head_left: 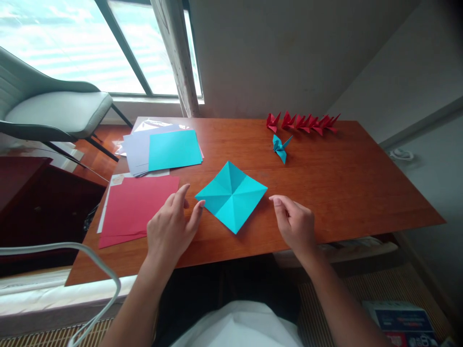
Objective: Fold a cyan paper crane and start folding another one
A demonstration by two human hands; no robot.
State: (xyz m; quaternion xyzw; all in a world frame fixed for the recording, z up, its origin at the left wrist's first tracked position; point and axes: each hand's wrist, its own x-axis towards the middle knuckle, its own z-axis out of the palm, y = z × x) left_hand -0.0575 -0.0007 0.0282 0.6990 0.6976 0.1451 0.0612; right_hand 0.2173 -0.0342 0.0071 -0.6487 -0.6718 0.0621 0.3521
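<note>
A turquoise square of origami paper [240, 205] lies on the table, turned corner-on, with creases crossing at its centre. By its left corner is my left hand [170, 224], thumb and index finger spread apart; the thumb tip meets the paper's edge in the picture, though I cannot tell whether it presses on it. My right hand [298, 224] is just off the right corner, fingers curled in and thumb against the index finger, with nothing visible in it. Beyond the paper sits a folded turquoise paper crane [279, 148].
Several red paper cranes [304, 123] stand in a row along the back edge of the wooden table [354, 193]. Red sheets [135, 207] lie at the left, with turquoise sheets [175, 150] and pale lilac sheets [136, 149] behind. A chair [60, 113] stands by the window.
</note>
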